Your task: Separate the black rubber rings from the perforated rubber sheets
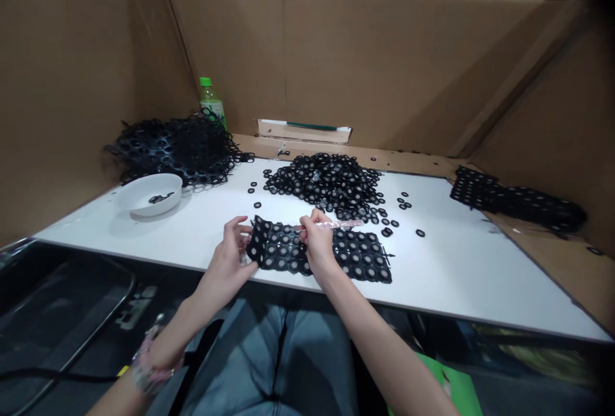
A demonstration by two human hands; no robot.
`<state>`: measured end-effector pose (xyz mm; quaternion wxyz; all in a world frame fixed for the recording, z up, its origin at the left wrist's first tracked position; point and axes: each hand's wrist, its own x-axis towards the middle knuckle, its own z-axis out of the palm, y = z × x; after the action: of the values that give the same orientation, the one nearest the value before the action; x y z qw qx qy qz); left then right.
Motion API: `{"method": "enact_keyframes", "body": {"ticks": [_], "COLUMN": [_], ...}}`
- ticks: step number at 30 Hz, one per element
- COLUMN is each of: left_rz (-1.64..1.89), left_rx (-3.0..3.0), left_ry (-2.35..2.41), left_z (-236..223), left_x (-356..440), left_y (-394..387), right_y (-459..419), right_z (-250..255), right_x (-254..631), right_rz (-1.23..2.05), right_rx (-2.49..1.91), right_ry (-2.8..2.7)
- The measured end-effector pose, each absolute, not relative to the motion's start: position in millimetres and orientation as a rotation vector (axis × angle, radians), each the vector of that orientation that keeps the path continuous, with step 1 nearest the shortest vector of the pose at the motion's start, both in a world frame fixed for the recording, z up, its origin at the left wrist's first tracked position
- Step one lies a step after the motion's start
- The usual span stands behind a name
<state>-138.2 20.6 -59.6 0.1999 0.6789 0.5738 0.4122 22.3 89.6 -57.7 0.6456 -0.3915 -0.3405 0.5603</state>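
A black sheet (358, 256) with rows of round pieces, pale in the middle, lies along the front of the white table. Its left end curls upward. My left hand (233, 257) grips that raised end between thumb and fingers. My right hand (317, 243) is closed around a slim pen-like tool with a pinkish patterned handle (343, 224), held above the middle of the sheet. The tool's tip points left; its exact kind is not clear. Behind the sheet rises a heap of loose black rings with pale centres (327, 182).
A white bowl (156, 195) holds a few black pieces at the left. Behind it are a tangled pile of black netting (177, 147) and a green-capped bottle (211, 99). More dotted black sheets (519, 201) lie at the right. Cardboard walls (375, 57) enclose the table (461, 262).
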Motion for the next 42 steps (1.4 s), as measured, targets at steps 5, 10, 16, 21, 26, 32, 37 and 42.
{"method": "enact_keyframes", "body": {"ticks": [5, 10, 16, 21, 26, 32, 37, 42], "left_rz": [0.802, 0.384, 0.592, 0.449, 0.431, 0.505, 0.486, 0.479], "left_rx": [2.706, 3.018, 3.097, 2.939, 2.865, 2.817, 2.789, 2.821], "left_ry": [1.563, 0.82, 0.847, 0.771, 0.698, 0.769, 0.772, 0.819], "left_z": [-43, -38, -46, -38, -34, -42, -41, -42], "left_x": [-152, -167, -162, -169, -170, -160, -162, -170], "left_y": [25, 47, 58, 63, 70, 74, 77, 74], "right_y": [91, 86, 71, 74, 77, 77, 75, 68], "right_z": [-58, -53, -54, -56, -52, -53, -54, -56], "right_x": [23, 22, 21, 22, 23, 24, 23, 20], "right_rz": [1.293, 1.261, 1.333, 1.363, 1.397, 1.376, 1.34, 1.223], "right_rx": [-0.899, -0.899, -0.926, -0.959, -0.941, -0.95, -0.97, -1.07], "right_ry": [-0.764, -0.788, -0.885, -0.853, -0.78, -0.742, -0.785, -1.205]}}
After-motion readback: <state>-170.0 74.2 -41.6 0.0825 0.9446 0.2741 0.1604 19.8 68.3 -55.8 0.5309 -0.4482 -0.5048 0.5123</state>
